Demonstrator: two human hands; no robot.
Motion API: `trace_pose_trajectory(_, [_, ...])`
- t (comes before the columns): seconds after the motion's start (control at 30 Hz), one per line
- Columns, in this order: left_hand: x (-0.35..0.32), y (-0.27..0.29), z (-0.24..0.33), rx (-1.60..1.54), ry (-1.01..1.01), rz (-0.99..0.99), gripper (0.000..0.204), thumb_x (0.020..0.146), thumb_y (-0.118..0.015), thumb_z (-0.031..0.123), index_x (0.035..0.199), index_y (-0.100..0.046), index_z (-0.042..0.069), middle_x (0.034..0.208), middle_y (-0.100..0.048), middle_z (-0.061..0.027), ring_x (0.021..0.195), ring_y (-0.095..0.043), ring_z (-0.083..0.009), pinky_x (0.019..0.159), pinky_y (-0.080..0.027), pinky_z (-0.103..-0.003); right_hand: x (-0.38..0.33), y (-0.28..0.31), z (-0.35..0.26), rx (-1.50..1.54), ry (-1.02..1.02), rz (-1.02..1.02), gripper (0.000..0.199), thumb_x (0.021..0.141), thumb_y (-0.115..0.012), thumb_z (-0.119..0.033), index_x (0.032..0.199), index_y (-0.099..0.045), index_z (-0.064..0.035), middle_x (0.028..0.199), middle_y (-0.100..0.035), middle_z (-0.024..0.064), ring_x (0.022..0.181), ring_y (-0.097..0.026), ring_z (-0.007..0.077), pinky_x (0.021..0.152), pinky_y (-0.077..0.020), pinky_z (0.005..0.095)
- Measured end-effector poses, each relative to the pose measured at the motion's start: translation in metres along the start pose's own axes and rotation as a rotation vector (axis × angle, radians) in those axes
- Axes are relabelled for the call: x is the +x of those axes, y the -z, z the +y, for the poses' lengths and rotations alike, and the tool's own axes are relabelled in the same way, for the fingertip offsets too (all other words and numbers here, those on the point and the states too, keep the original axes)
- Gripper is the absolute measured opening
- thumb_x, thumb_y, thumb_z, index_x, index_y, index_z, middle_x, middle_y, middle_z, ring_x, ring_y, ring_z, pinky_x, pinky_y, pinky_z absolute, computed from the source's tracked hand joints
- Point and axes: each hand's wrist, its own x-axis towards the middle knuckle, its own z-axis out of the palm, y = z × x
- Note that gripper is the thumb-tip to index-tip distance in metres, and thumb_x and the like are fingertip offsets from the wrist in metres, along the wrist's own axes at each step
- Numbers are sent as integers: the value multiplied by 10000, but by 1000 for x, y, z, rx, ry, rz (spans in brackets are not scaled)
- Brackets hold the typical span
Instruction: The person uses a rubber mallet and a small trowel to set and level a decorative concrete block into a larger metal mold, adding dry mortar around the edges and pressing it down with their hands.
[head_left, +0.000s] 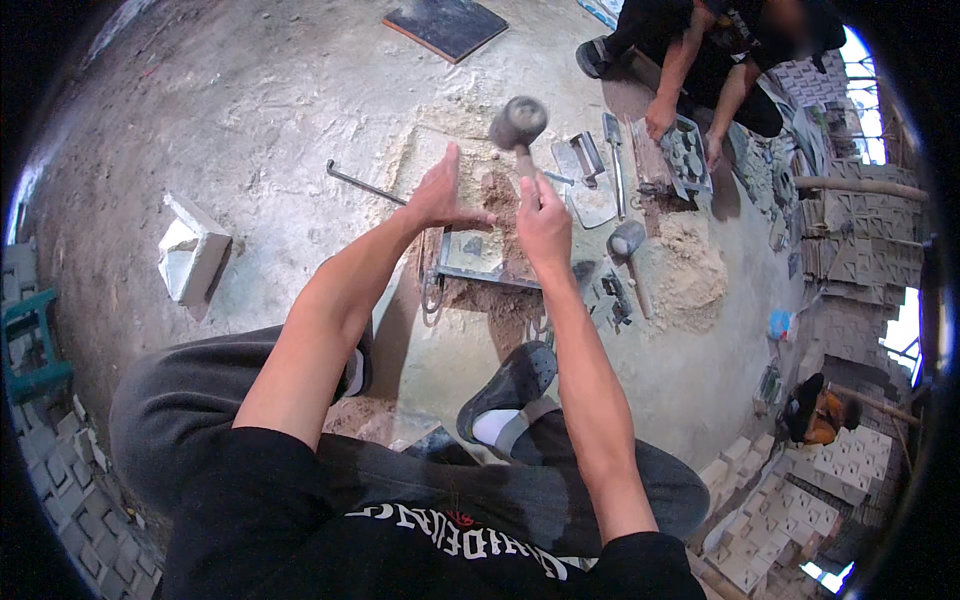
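Head view, looking down past my knees: my right hand (pixel 543 222) is clamped on the handle of a rubber mallet (pixel 518 124), whose grey head stands raised toward 12 o'clock from the fist, its handle running roughly straight up and down the frame. Directly below the fist, toward 6 o'clock, sits the metal mould (pixel 478 255) on the concrete floor (pixel 270 110), packed partly with brown sand, its long side lying from 9 to 3 o'clock. My left hand (pixel 447 195) hangs flat above the mould's far left corner, fingers spread and gripping nothing, just at 9 o'clock of the right. Of the two, the right is nearer the mould's middle. A second mallet (pixel 627 240) lies at 3 o'clock beside a sand heap (pixel 690 270); another person's hands (pixel 660 115) work a tray at 2 o'clock.
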Motion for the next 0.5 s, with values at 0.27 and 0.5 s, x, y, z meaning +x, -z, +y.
trace_pose_trajectory(0.27, [-4,2,24,-190,23,-70,1598,481,-858,748,1476,-46,-203,1458,-357,-408,1366,-415,-475,1139,-366,-433,-16,-20,23,-150,-47,-215,472,1006,-479,-452,1345,-598,-146,1078,-675,292,980,-646,492,866,-529,511])
trace_pose_trajectory(0.5, [-12,-13,25,-64,154,99,1478,583,-812,742,1486,-102,-188,1518,-276,-394,1416,-350,-463,1172,-316,-448,46,4,6,131,-398,-181,510,1020,-472,-499,1354,-578,-129,750,-666,138,562,-611,224,555,-508,409])
